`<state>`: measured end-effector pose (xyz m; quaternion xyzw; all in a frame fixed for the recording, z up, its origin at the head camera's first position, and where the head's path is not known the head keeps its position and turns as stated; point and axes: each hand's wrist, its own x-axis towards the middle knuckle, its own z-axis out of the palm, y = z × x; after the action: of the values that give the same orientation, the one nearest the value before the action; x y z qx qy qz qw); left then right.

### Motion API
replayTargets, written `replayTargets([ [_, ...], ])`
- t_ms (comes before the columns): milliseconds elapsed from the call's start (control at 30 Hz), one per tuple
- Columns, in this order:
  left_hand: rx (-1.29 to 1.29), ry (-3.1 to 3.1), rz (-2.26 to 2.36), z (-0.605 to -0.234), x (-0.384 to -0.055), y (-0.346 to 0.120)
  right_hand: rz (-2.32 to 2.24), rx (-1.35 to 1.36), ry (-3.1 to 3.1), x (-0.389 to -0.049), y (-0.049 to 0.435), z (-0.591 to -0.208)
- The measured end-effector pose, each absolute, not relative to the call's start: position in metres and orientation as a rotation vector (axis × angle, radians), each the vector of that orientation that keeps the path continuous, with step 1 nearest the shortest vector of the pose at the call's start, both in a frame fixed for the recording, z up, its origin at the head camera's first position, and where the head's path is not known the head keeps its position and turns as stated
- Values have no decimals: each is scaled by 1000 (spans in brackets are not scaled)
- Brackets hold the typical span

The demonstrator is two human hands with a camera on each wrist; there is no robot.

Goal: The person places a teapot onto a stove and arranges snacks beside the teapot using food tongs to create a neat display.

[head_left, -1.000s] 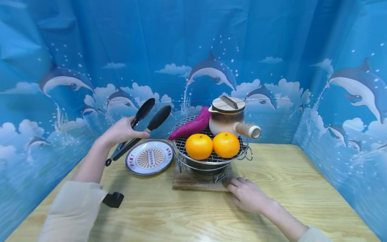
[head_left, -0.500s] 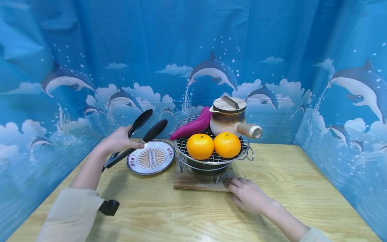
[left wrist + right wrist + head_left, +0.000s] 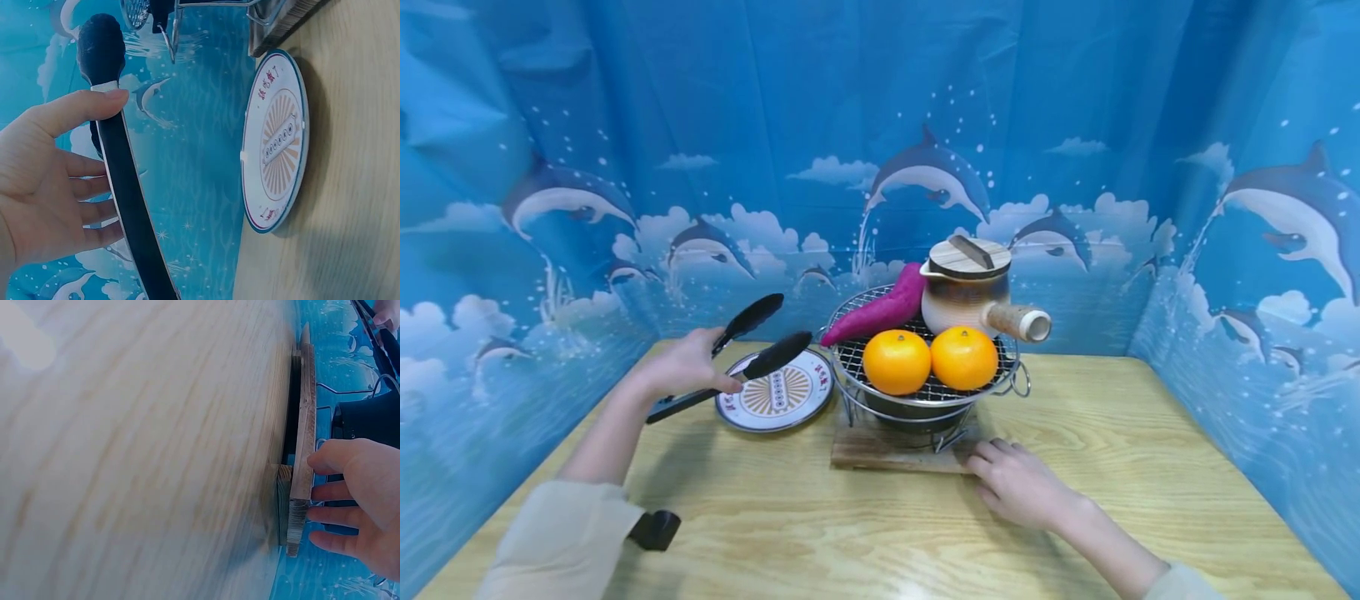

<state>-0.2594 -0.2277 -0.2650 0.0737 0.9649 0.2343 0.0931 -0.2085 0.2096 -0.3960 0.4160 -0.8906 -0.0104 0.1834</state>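
My left hand (image 3: 688, 367) holds black tongs (image 3: 775, 354) above the left of the table, their two dark tips spread apart. In the left wrist view the thumb lies along one arm of the tongs (image 3: 128, 181), with the fingers at the other side. A white plate (image 3: 808, 400) with a sunburst print lies below and beside the tongs. My right hand (image 3: 1022, 487) touches the right front corner of a wooden board (image 3: 880, 457). In the right wrist view its fingertips rest on the upper side of the board (image 3: 306, 419), fingers fairly straight.
On the board stands a round wire grill (image 3: 917, 404) with a dark bowl underneath. It bears two oranges (image 3: 895, 362), a purple sweet potato (image 3: 880, 312) and a lidded clay pot (image 3: 958, 304), whose side handle (image 3: 1018, 322) points right. A dolphin-print curtain (image 3: 760, 167) encloses the table.
My left hand has come down with the tongs, whose tips now hang lower, over the plate's far side. The right hand stays at the board; the things on the grill have not moved.
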Motion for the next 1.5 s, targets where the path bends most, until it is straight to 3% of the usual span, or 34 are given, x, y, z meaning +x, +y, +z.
replayTargets([
  [467,392,2981,530,-281,-245,-237,-34,1185,-2494,-208,210,-395],
  [800,368,3036,310,-294,-233,-233,-6,1182,-2499,-209,210,-397],
  [1500,466,2994,301,-316,-221,-215,-24,1186,-2510,-209,210,-396],
])
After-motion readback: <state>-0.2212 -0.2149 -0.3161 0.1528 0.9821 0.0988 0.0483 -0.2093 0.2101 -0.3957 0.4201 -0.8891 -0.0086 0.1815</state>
